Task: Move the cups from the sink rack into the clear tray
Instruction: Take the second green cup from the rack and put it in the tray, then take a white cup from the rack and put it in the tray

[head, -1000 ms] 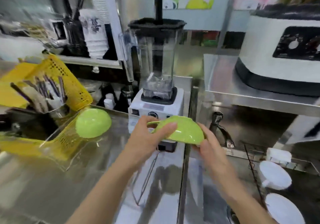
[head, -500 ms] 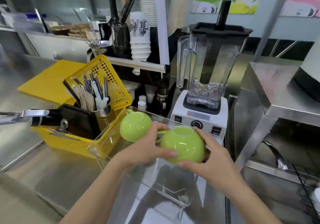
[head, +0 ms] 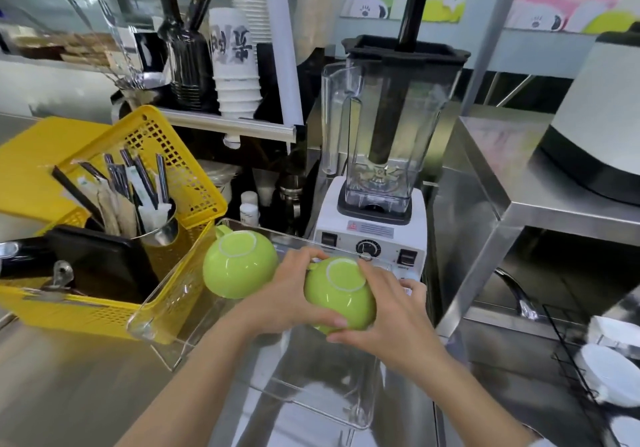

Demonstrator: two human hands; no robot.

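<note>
At the centre of the frame I see both hands wrapped around an upside-down green cup (head: 341, 294), its pale foot ring facing up. My left hand (head: 291, 299) grips it from the left, thumb curled under the lower edge, and its fingers hide most of the cup's handle at the upper left. My right hand (head: 394, 315) cups the right side, fingers spread over the base and the far wall, so the cup's rim is out of sight and I cannot tell whether it touches the floor of the clear tray (head: 311, 394) or hangs just above it. A second green cup (head: 239, 266) sits inverted in the tray's upper-left corner, just beside the held one, handle pointing up-left. The tray's walls are hard to trace, showing mostly as glints. Left of it stands a yellow basket (head: 104, 308) with a metal canister of wrapped straws (head: 149, 204); what the dark objects in front of that are, I cannot make out. A blender (head: 384, 155) stands behind the tray. At the lower right edge, the black wire sink rack (head: 568, 360) is cut off, with white cups (head: 613, 377) only partly visible and blurred.
</note>
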